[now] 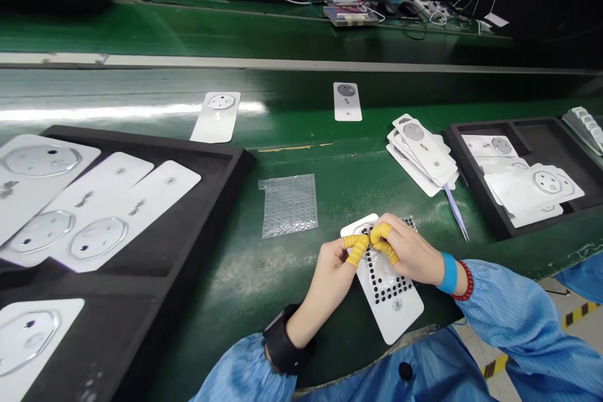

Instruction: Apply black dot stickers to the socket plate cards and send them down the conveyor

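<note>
In the head view, the left hand (pixel 327 282) and right hand (pixel 409 251) are half-closed, fingertips meeting in yellow finger cots (pixel 357 250), pinching the upper end of a white card (pixel 393 313). The card lies slanted on the green bench (pixel 268 301), with black dots around a clear film (pixel 382 276). Bubble wrap (pixel 288 205) lies near; stacked cards (pixel 421 154) sit beyond, between black foam trays (pixel 207 201).

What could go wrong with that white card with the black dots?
The white card could crease, because the left hand and right hand crowd one end. Its lower end lies near the edge of the green bench, so it might slip off. The right hand might also bump the pale blue strip.
</note>
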Demonstrator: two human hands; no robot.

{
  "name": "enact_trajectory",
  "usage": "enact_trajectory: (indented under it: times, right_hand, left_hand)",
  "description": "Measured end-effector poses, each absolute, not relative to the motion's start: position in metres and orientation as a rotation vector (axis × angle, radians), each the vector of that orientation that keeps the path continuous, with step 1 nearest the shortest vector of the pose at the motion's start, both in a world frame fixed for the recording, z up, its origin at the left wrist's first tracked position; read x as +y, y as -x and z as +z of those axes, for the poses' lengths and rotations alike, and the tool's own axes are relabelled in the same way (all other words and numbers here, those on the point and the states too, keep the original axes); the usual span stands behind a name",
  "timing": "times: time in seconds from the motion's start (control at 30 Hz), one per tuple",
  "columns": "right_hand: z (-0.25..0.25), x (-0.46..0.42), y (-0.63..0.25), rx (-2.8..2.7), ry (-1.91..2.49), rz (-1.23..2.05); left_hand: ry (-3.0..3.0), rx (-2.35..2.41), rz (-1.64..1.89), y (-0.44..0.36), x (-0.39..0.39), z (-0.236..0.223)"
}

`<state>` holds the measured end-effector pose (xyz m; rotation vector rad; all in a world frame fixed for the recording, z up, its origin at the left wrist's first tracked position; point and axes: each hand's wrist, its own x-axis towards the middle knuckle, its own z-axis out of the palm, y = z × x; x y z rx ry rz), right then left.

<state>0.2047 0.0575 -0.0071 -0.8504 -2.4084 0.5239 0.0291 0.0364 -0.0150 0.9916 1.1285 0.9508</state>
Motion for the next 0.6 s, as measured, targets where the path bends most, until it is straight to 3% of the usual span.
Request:
enact_trajectory:
  times: [0.1, 0.33, 0.43, 0.6]
  right_hand:
    - [-0.010, 0.057, -0.205, -2.425, 0.840, 0.491]
    - [-0.019, 0.063, -0.230, -2.399, 1.036, 0.763]
    - [-0.010, 0.069, -0.241, -2.273, 1.110, 0.774]
    - [0.023, 0.060, -0.224, -1.914, 1.109, 0.861]
  left_hand:
    - [-0.999, 1.131, 0.973, -0.025, 0.039, -0.015]
    - [-1.034, 1.311, 1.268, 0.005, 0.045, -0.006]
    - [-1.088, 1.338, 1.419, 0.008, 0.039, 0.000]
    - [-1.153, 1.240, 1.334, -0.009, 0.019, 0.001]
